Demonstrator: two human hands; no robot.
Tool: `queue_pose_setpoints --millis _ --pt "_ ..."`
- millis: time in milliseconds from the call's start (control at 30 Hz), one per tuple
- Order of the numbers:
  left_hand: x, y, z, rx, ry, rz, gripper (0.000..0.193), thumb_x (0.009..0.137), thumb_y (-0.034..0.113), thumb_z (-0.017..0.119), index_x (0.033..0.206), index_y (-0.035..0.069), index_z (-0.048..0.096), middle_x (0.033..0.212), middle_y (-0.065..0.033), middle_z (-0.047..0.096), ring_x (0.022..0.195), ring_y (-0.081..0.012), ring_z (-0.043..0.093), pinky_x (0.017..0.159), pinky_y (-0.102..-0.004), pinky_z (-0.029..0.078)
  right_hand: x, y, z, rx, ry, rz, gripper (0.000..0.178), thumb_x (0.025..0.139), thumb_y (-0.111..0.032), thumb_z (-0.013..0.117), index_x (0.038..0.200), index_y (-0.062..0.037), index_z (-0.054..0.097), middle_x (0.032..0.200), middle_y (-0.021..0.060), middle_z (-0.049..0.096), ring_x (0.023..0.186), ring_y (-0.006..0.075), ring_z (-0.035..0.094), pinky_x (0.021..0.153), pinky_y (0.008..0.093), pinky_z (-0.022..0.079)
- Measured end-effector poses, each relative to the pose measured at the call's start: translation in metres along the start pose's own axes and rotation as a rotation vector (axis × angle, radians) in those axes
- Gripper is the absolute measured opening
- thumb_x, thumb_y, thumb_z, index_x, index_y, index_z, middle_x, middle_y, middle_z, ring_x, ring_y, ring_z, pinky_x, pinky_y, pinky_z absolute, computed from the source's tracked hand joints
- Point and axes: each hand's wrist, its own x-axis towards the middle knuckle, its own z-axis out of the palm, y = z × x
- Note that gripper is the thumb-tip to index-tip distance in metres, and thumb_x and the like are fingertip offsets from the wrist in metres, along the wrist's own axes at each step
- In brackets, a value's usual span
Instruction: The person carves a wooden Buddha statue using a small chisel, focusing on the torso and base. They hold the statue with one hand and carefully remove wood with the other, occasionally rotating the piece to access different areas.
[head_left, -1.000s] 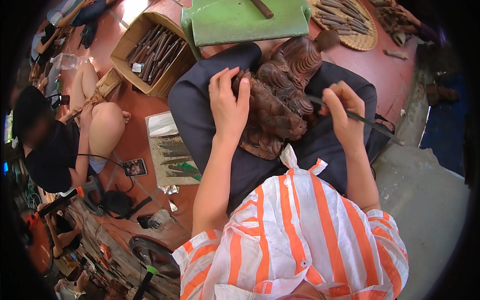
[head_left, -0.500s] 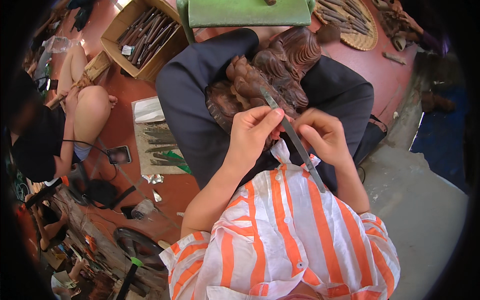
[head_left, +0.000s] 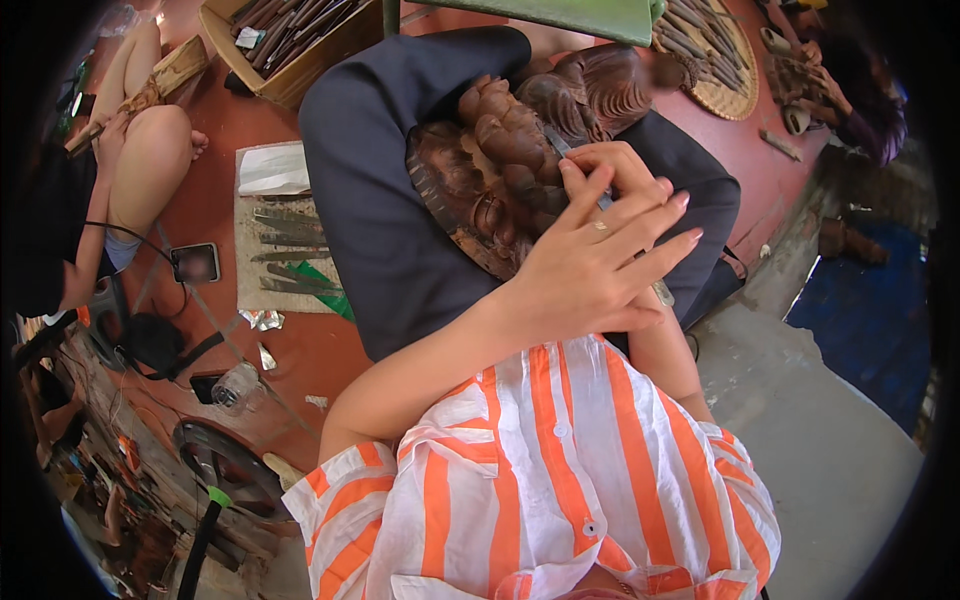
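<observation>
Left hand [head_left: 585, 265]: fingers splayed, back of the hand up, reaching across the right hand and wrist at centre frame; any contact with the tool could not be told. Right hand [head_left: 625, 160]: partly hidden behind the left, fingers closed around a narrow flat file [head_left: 555, 141]. File lay slantwise, its tip at the carving, its other end showing below the left fingers.

Carved dark-wood figure [head_left: 515, 150]: upper centre of frame, tilted on the lap, across dark trousers [head_left: 350, 150]. Its rounded, lobed relief faced up.

Surroundings: cardboard box [head_left: 330, 62] of long slim tools, upper left; round woven tray [head_left: 722, 107] of similar tools, upper right; mat [head_left: 248, 235] bearing flat tools, left of the trousers. Far left, a seated person held a carved wood piece [head_left: 170, 75].
</observation>
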Motion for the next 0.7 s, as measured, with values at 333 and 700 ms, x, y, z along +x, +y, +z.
queue_pose_setpoints --millis 333,700 --pt "-0.003 -0.024 0.021 -0.126 -0.007 0.190 0.040 0.073 0.042 0.066 0.060 0.006 0.054 0.069 -0.0069 0.060 0.082 -0.0234 0.065 0.107 -0.0521 0.037 0.017 0.013 0.028 -0.067 0.052 -0.099 0.012 0.078 -0.005 0.072 0.082 0.0011 0.062 0.093 0.0121 0.067 0.084 0.0233 0.067 0.072 0.0302 0.052" --pt "-0.005 -0.023 0.026 -0.307 0.013 0.122 0.037 0.084 0.031 0.066 0.060 0.006 0.054 0.057 -0.0062 0.051 0.059 -0.0247 0.056 0.103 -0.0512 0.041 0.013 0.007 0.023 -0.069 0.033 -0.044 0.010 0.078 0.001 0.071 0.080 0.0014 0.061 0.086 0.0110 0.068 0.078 0.0216 0.067 0.069 0.0299 0.051"
